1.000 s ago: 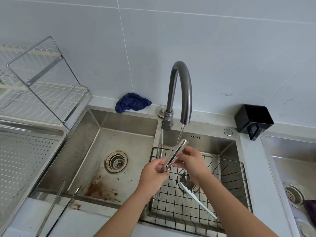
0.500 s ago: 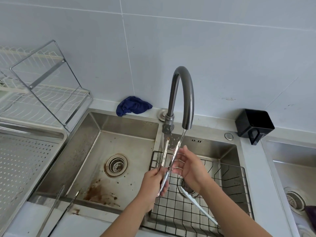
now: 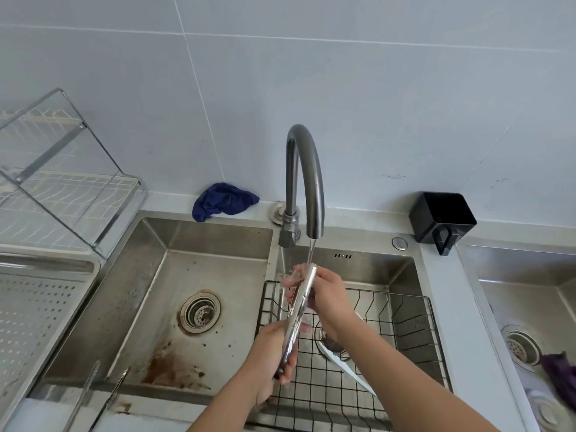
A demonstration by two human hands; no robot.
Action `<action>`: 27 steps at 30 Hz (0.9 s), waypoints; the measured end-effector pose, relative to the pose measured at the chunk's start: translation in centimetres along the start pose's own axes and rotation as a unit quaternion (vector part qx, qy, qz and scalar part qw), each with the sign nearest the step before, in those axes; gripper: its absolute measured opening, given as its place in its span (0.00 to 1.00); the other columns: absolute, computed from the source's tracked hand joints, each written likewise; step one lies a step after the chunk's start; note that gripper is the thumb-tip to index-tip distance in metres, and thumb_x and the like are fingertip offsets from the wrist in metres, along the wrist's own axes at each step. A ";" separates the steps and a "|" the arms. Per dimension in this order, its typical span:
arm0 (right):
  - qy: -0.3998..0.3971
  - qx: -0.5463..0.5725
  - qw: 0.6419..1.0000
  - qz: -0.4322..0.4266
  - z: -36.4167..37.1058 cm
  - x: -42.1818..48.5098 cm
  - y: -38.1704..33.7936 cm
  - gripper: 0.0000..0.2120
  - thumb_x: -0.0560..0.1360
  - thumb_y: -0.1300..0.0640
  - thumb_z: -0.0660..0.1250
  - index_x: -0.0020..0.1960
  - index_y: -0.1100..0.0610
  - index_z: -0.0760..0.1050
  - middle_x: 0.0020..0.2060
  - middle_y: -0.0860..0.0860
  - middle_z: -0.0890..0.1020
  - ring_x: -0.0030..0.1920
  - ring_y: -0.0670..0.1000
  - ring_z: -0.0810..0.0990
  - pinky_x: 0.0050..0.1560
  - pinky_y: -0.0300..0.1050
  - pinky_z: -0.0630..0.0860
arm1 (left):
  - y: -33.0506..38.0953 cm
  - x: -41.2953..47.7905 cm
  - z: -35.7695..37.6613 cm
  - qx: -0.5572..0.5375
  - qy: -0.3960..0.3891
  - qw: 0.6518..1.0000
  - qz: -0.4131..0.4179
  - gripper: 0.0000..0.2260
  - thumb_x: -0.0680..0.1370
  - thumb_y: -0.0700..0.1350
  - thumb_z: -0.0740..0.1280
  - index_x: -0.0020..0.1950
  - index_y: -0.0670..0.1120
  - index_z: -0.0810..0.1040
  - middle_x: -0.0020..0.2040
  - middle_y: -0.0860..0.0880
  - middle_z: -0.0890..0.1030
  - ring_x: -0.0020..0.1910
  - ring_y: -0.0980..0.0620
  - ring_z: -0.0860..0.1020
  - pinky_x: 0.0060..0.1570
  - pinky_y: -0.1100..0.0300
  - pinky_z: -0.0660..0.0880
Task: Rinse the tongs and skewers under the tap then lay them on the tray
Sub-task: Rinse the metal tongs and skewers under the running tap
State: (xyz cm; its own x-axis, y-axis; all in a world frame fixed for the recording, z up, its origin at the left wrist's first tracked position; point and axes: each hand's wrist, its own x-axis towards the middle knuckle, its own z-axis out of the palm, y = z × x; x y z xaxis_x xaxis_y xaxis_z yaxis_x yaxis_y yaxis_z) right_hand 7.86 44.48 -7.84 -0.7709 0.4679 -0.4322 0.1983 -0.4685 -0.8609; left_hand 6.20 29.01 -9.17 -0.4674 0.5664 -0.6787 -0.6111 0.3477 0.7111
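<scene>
tongs (image 3: 300,307): metal, arms pressed together, held nearly upright with a slight lean to the right, above the wire basket; the top end is in the running water.
left hand (image 3: 271,353): grip curled round the lower end of the tongs, forearm coming in from the bottom edge.
right hand (image 3: 330,294): grip wrapped round the upper part of the tongs just below the spout, fingertips showing to the left of the metal, thumb near the top end.
tap (image 3: 304,182): tall curved spout with its mouth over the right basin; water (image 3: 311,252) falls from it onto the top of the tongs and splashes there.
skewers (image 3: 84,391): two thin metal rods side by side across the front rim of the left basin, bottom left, well apart from both hands.
tray (image 3: 40,307): perforated metal, far left, just beside the left basin.
wire basket (image 3: 405,310): black, sits in the right basin under the hands; a white utensil (image 3: 346,366) lies in it, partly hidden by the right forearm.
left basin (image 3: 218,269): steel, round drain, brown stains toward the front.
dish rack (image 3: 62,188): behind the tray, against the wall.
blue cloth (image 3: 224,201): bunched on the desk ledge behind the left basin, left of the tap's base.
black holder (image 3: 442,218): on the desk right of the tap, against the wall.
second sink (image 3: 514,291): far right, with a purple cloth (image 3: 558,372) near its drain.
</scene>
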 end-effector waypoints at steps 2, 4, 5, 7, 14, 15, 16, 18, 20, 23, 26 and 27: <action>0.019 0.000 1.000 0.003 0.0 0.3 -0.3 0.12 0.84 0.58 0.61 0.54 0.66 0.79 0.41 0.64 0.86 0.37 0.58 0.84 0.48 0.60 0.82 | -0.4 0.0 0.0 0.011 0.007 0.999 0.042 0.19 0.84 0.60 0.57 0.53 0.51 0.83 0.28 0.48 0.75 0.21 0.52 0.68 0.20 0.63 0.63; 0.012 0.023 1.000 0.012 0.1 0.4 -0.3 0.12 0.85 0.59 0.61 0.55 0.66 0.79 0.41 0.61 0.86 0.37 0.56 0.85 0.45 0.54 0.83 | -0.7 -0.1 0.0 0.034 -0.001 0.994 0.101 0.19 0.78 0.70 0.58 0.49 0.59 0.80 0.29 0.49 0.74 0.21 0.52 0.69 0.20 0.62 0.64; -0.003 0.039 0.999 0.020 0.1 0.4 -0.2 0.10 0.85 0.62 0.60 0.56 0.66 0.79 0.42 0.61 0.87 0.39 0.56 0.85 0.44 0.52 0.84 | -0.8 -0.2 0.0 0.050 -0.003 0.991 0.121 0.17 0.75 0.73 0.60 0.51 0.63 0.78 0.29 0.50 0.74 0.22 0.52 0.68 0.20 0.62 0.64; -0.025 0.044 0.998 0.032 0.1 0.2 0.1 0.10 0.83 0.67 0.59 0.58 0.66 0.78 0.45 0.62 0.87 0.41 0.57 0.86 0.44 0.51 0.85 | -0.9 -0.1 -0.4 0.080 0.009 0.988 0.132 0.19 0.70 0.70 0.70 0.58 0.67 0.74 0.30 0.53 0.76 0.22 0.52 0.67 0.20 0.62 0.64; 0.018 -0.036 0.999 -0.011 0.4 0.5 0.6 0.08 0.81 0.63 0.62 0.49 0.63 0.80 0.39 0.60 0.87 0.36 0.55 0.83 0.35 0.47 0.81 | -0.8 0.7 -1.0 0.037 -0.010 0.993 0.116 0.21 0.71 0.53 0.73 0.62 0.66 0.75 0.27 0.50 0.71 0.20 0.52 0.64 0.19 0.62 0.62; 0.010 -0.040 0.999 -0.009 0.5 0.5 0.7 0.07 0.81 0.64 0.64 0.49 0.65 0.80 0.38 0.59 0.86 0.37 0.56 0.83 0.37 0.47 0.82 | -0.8 0.7 -1.1 0.026 -0.012 0.993 0.116 0.17 0.72 0.51 0.72 0.59 0.63 0.78 0.29 0.49 0.71 0.21 0.52 0.64 0.19 0.62 0.62; 0.006 -0.045 0.999 -0.006 0.5 0.5 0.8 0.07 0.80 0.64 0.64 0.48 0.66 0.80 0.37 0.59 0.85 0.36 0.56 0.82 0.37 0.48 0.81 | -0.8 0.7 -1.2 0.018 -0.012 0.993 0.117 0.13 0.72 0.50 0.71 0.55 0.59 0.79 0.30 0.48 0.71 0.22 0.52 0.64 0.19 0.62 0.61; 0.020 -0.063 0.998 -0.008 0.4 0.8 0.6 0.10 0.82 0.61 0.65 0.45 0.65 0.80 0.34 0.57 0.83 0.33 0.54 0.81 0.34 0.46 0.81 | -0.8 0.7 -1.4 0.009 -0.011 0.993 0.114 0.08 0.71 0.50 0.71 0.47 0.50 0.77 0.31 0.47 0.72 0.22 0.52 0.64 0.20 0.62 0.61; 0.042 -0.071 0.997 -0.008 0.2 1.0 0.4 0.11 0.82 0.60 0.64 0.45 0.62 0.81 0.32 0.54 0.84 0.31 0.52 0.82 0.34 0.46 0.82 | -0.9 0.7 -1.5 0.008 -0.008 0.994 0.110 0.09 0.69 0.52 0.71 0.41 0.49 0.76 0.30 0.47 0.73 0.22 0.52 0.65 0.20 0.61 0.61; 0.022 -0.083 0.996 -0.004 0.6 0.8 0.7 0.07 0.80 0.65 0.63 0.50 0.62 0.81 0.34 0.51 0.85 0.35 0.50 0.83 0.40 0.48 0.83 | -0.9 0.8 -1.7 0.014 -0.001 0.993 0.115 0.09 0.69 0.54 0.71 0.36 0.50 0.77 0.30 0.45 0.74 0.22 0.51 0.66 0.19 0.62 0.62; 0.008 -0.087 0.996 0.011 0.6 0.6 0.9 0.07 0.80 0.66 0.63 0.52 0.63 0.80 0.34 0.52 0.86 0.35 0.49 0.85 0.37 0.45 0.82 | -1.1 0.6 -1.9 0.022 0.016 0.993 0.114 0.10 0.72 0.52 0.70 0.38 0.46 0.77 0.29 0.45 0.75 0.21 0.50 0.67 0.19 0.61 0.64; 0.018 -0.085 0.996 0.015 0.4 0.6 0.7 0.08 0.82 0.62 0.63 0.50 0.62 0.80 0.33 0.53 0.86 0.33 0.50 0.85 0.34 0.45 0.82 | -1.1 0.5 -1.8 0.027 0.020 0.993 0.115 0.10 0.73 0.51 0.69 0.39 0.45 0.77 0.30 0.45 0.75 0.21 0.50 0.68 0.19 0.61 0.64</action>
State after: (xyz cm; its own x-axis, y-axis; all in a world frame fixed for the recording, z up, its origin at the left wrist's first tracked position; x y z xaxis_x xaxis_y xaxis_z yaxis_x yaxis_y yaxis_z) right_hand 7.28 44.14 -8.55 -0.7408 0.4843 -0.4654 0.3234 -0.3501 -0.8791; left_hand 5.46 27.56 -10.67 -0.6169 0.6058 -0.5025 -0.4503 0.2519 0.8566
